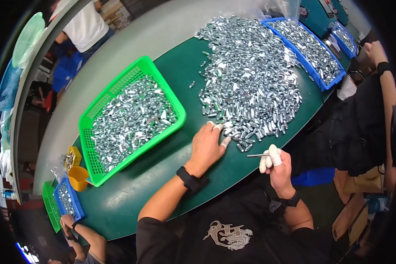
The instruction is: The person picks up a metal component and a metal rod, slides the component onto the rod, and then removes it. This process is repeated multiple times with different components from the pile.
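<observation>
Black shirtfront (226,213) faces heaped small metal cylinders (253,75), glossy and silvery.

Green tabletop (171,155), heap of small silver metal pieces (251,70), green basket (141,151), blue tray (309,69), yellow cup (78,178)

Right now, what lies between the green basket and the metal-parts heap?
The head view shows green tabletop between the green basket and the heap, with a few stray parts near the heap and the left hand at the near end.
</observation>
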A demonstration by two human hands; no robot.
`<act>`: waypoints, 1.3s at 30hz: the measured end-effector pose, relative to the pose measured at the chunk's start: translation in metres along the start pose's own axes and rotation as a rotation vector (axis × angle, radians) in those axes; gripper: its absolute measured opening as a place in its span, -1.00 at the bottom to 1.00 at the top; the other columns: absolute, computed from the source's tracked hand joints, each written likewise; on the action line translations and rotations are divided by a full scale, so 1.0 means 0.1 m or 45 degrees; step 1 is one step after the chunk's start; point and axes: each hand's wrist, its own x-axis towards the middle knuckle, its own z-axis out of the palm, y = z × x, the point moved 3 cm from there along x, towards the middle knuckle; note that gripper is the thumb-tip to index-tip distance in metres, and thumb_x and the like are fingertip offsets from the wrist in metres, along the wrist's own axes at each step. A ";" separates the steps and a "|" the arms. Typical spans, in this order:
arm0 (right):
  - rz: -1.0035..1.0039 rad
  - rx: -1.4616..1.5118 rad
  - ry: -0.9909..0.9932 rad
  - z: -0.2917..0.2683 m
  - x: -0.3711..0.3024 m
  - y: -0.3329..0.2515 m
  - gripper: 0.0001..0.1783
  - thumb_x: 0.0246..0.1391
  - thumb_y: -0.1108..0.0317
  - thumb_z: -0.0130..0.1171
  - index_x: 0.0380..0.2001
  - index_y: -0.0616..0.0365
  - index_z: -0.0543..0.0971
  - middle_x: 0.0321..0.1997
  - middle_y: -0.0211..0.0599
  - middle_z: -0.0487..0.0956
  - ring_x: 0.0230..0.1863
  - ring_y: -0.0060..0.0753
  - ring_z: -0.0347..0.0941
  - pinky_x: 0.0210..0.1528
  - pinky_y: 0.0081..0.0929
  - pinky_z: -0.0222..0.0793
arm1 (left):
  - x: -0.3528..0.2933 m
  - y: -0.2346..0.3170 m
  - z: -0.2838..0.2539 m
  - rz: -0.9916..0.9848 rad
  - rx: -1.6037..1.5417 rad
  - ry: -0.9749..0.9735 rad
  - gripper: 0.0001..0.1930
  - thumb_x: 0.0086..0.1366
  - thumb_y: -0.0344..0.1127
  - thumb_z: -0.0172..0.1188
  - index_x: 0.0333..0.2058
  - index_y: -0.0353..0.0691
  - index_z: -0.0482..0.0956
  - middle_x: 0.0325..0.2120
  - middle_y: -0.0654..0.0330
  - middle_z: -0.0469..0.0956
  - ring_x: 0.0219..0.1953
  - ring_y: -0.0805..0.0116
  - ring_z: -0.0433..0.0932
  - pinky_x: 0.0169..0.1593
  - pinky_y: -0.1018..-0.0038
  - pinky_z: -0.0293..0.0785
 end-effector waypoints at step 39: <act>0.101 -0.096 -0.333 0.45 -0.01 0.14 -0.58 0.21 0.28 -0.18 -0.71 0.18 0.36 -0.70 -0.38 0.45 -0.71 -0.73 0.18 -0.64 -0.73 0.09 | -0.76 0.18 -0.48 -0.582 -1.560 0.233 -0.82 0.14 -0.50 0.12 -0.25 -0.36 0.43 -0.36 0.11 0.53 -0.36 0.40 0.51 -0.23 0.51 0.44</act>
